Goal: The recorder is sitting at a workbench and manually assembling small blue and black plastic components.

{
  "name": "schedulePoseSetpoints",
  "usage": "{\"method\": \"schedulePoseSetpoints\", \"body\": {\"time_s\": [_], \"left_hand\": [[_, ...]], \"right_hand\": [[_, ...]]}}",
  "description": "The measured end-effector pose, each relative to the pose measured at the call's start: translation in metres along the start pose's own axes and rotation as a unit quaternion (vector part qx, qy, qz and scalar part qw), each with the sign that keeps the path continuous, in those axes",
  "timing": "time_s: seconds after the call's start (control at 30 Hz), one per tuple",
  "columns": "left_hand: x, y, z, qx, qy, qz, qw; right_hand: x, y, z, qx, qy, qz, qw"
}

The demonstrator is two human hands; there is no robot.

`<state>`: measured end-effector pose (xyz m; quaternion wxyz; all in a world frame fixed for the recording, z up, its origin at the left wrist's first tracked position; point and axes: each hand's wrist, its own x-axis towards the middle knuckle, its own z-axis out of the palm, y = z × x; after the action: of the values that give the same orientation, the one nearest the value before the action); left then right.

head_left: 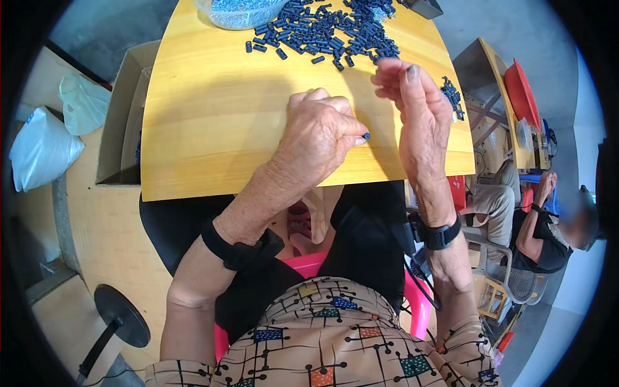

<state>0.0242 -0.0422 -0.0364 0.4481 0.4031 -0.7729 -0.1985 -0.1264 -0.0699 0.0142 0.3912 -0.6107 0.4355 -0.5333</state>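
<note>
My left hand [317, 132] is closed over the near part of the yellow wooden table [213, 138]. Between its thumb and forefinger sticks out the end of a small dark blue cylindrical piece [366, 136]. To the right, my right hand [422, 113] is raised above the table edge, its fingers loosely bent and the thumb apart; I see nothing held in it. Beyond both hands spreads a heap of small dark blue cylindrical pieces [322, 31], a few lying loose at its near side. Smaller dark parts [452, 97] form a little pile by the right edge.
A clear plastic bowl [242, 22] of small shiny bits stands at the far left of the table. An open cardboard box [119, 122] adjoins the left edge. White bags [45, 145] lie farther left. At right, another person [548, 232] sits near a bench with a red basin [523, 95].
</note>
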Motion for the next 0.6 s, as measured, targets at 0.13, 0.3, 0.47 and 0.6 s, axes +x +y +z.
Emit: {"method": "schedulePoseSetpoints", "body": {"time_s": [0.13,0.3,0.47,0.6], "left_hand": [[0.002,0.000,0.000,0.002,0.002,0.012,1.000],[0.002,0.004,-0.002,0.023,-0.011,0.005,1.000],[0.000,0.002,0.001,0.001,0.004,0.009,1.000],[0.000,-0.001,0.004,0.009,0.010,0.014,1.000]], "right_hand": [[0.013,0.005,0.023,0.066,0.008,-0.024,0.998],[0.004,0.014,0.034,0.038,-0.010,0.033,0.999],[0.009,0.008,0.037,0.002,-0.030,0.005,1.000],[0.007,0.014,0.041,0.028,-0.041,0.051,0.997]]}}
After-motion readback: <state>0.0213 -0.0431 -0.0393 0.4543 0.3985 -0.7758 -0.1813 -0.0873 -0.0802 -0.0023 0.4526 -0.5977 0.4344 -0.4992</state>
